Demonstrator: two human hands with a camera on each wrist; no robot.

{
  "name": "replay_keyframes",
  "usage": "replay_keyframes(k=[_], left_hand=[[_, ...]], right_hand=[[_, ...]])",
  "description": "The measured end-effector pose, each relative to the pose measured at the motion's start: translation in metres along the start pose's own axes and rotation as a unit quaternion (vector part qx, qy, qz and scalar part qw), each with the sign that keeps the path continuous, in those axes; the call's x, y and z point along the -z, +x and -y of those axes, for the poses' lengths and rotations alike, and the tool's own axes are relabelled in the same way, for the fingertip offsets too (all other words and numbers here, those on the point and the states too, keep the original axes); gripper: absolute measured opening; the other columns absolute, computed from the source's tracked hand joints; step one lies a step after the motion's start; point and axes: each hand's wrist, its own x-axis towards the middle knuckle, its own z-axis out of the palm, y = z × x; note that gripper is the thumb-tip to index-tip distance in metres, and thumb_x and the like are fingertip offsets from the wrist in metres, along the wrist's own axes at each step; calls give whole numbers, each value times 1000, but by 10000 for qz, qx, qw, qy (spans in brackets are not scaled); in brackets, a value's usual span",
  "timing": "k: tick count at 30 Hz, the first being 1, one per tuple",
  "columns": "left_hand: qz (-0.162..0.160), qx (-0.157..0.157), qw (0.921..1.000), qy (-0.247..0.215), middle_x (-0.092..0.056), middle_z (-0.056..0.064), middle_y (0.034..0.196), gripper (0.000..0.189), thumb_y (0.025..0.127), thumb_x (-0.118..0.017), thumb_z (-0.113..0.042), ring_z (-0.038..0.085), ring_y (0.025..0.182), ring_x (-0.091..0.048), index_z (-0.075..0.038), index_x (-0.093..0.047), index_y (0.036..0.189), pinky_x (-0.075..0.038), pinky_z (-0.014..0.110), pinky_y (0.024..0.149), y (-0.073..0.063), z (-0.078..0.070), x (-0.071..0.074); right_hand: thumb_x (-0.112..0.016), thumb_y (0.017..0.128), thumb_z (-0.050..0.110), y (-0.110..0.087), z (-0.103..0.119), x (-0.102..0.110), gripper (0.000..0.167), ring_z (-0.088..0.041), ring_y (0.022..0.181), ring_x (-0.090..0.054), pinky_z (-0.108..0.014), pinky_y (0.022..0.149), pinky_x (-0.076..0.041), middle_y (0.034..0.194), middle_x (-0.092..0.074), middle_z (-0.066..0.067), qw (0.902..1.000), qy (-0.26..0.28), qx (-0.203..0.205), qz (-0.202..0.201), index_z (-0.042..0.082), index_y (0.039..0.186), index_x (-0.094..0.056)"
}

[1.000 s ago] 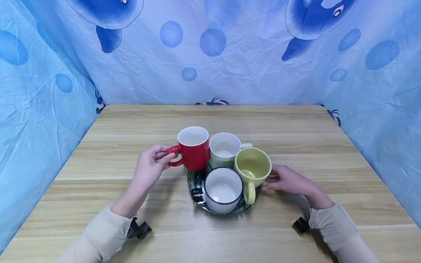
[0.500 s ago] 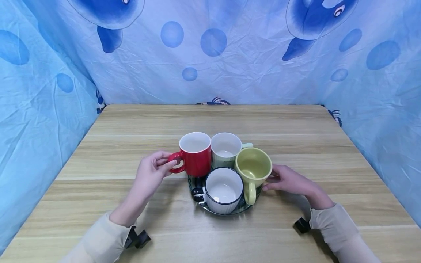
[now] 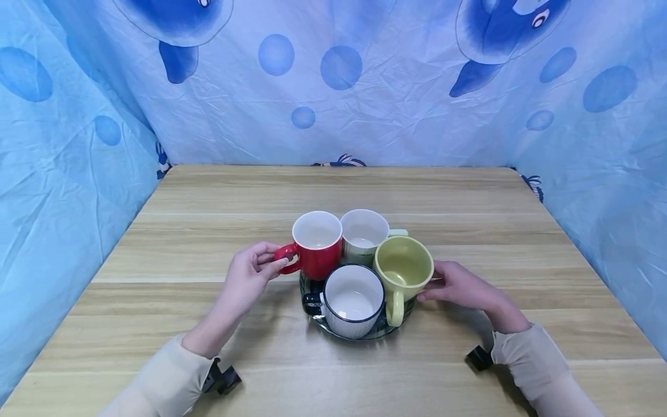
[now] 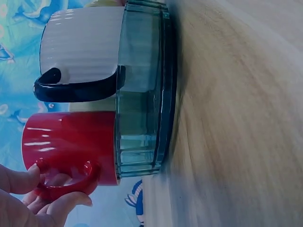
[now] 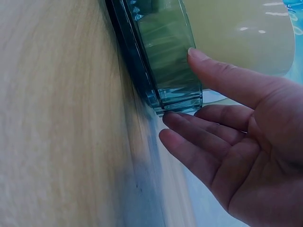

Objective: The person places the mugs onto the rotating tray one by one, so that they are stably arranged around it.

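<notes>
My left hand (image 3: pixel 249 275) pinches the handle of a red mug (image 3: pixel 319 263), white inside. In the left wrist view the mug's base is level with the rim of a round green glass dish (image 4: pixel 135 137), overhanging its far side. Inside the dish stand a white ribbed mug (image 3: pixel 354 296) with a black rim and handle, a yellow-green mug (image 3: pixel 403 263), and a pale mug (image 3: pixel 359 253) with a light green handle. My right hand (image 3: pixel 465 285) is at the dish's right side beside the yellow-green mug, thumb tip at the rim and loosely extended fingers by the wall.
The dish sits mid-table on a wood-grain tabletop (image 3: pixel 333 382). Blue sheeting (image 3: pixel 365 133) printed with whales and bubbles encloses the back and both sides. Small black cameras (image 3: pixel 478 359) are strapped at both wrists.
My left hand has brought the red mug nearer and down, then slightly right, up against the other mugs over the dish. My right hand stays in place at the dish.
</notes>
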Motion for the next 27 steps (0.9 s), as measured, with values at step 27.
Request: replay_keyframes(k=[27], left_hand=[[498,9,9985,224,-70,26,110,24,87,-67,1,21,90,-73,9,-63,109,-61,30,79,5,11,-8]], right_hand=[[-78,80,13,1,-1,-2,31,4,91,-65,-18,85,-55,98,-73,-12,9997,43,175,-164,-2,104,-65]])
